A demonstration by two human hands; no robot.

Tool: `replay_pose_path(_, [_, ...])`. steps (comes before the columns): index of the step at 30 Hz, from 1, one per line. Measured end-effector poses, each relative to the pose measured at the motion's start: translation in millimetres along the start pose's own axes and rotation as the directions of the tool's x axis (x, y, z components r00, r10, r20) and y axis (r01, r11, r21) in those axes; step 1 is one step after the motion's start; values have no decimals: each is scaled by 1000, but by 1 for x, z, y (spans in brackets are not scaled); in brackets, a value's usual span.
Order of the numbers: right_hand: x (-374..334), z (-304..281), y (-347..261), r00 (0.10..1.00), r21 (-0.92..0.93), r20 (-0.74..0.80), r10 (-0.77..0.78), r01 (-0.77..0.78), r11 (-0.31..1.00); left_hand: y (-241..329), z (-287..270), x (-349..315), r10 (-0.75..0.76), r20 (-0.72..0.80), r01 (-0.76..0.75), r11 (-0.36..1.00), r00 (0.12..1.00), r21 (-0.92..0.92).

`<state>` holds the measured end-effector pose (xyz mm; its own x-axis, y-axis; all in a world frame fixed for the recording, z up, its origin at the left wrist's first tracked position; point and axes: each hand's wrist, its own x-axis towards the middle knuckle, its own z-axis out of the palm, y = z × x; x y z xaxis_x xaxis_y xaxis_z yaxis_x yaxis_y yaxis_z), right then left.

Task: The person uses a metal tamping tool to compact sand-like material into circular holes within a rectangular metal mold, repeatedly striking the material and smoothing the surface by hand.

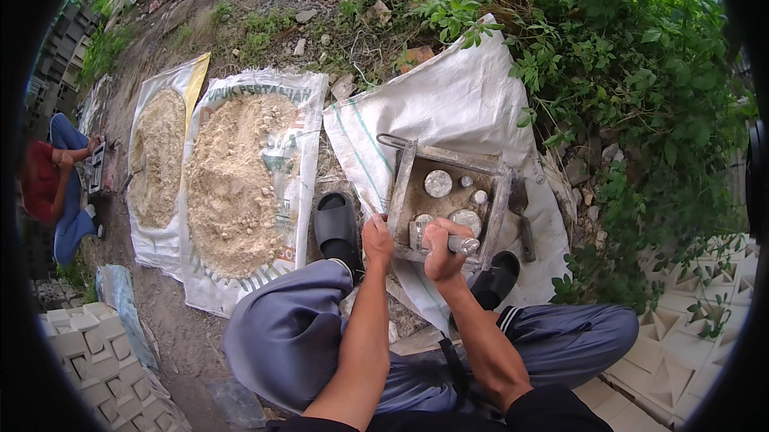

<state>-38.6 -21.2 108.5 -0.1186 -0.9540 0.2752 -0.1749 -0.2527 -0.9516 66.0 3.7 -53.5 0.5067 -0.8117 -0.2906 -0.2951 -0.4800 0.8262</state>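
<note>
Between my feet a square mould frame (503,200) lies on a spread white sack (473,96). Inside it, round pale discs (438,184) of differing sizes stand in sandy powder. My right hand (442,249) is wrapped round a powder-coated, mallet-like tool (463,245) over the frame's near side. The tool's blocky end shows left of the fist and its rounded end to the right; its exact kind is unclear. Left of the frame's near corner, my left hand (378,241) is closed, its fingertips at the sack's edge, which it appears to pinch.
Two sacks carry heaped pale powder (240,184) to the left. A dusty trowel (525,228) lies right of the frame. Another person (60,184) sits at far left. Patterned blocks (104,368) stand at lower left and lower right (681,352); leafy plants (633,72) crowd the right.
</note>
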Motion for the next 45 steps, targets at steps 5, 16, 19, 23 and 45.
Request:
replay_pose_path(5, [-9, -12, -3, 995, 91, -82, 57, -49, 995, 3, 3, -4, 7, 24, -6, 1000, 1000, -28])
replay_pose_path(16, [-9, -7, 17, 978, 141, -20, 207, -202, 969, -1, -1, -1, -27, 39, 28, 999, 999, -16])
replay_pose_path(19, [6, -5, -26, 954, 336, -93, 285, -239, 911, -7, 1, -2, 7, -38, -8, 999, 999, -31])
replay_pose_path(23, [-19, -3, 3, 985, 206, -148, 84, -53, 977, 9, 6, -4, 49, -15, -49, 998, 999, -44])
replay_pose_path(45, [-4, 0, 1, 1000, 14, 25, -9, 9, 1000, -1, 0, -2, 1, 9, -1, 1000, 1000, 27])
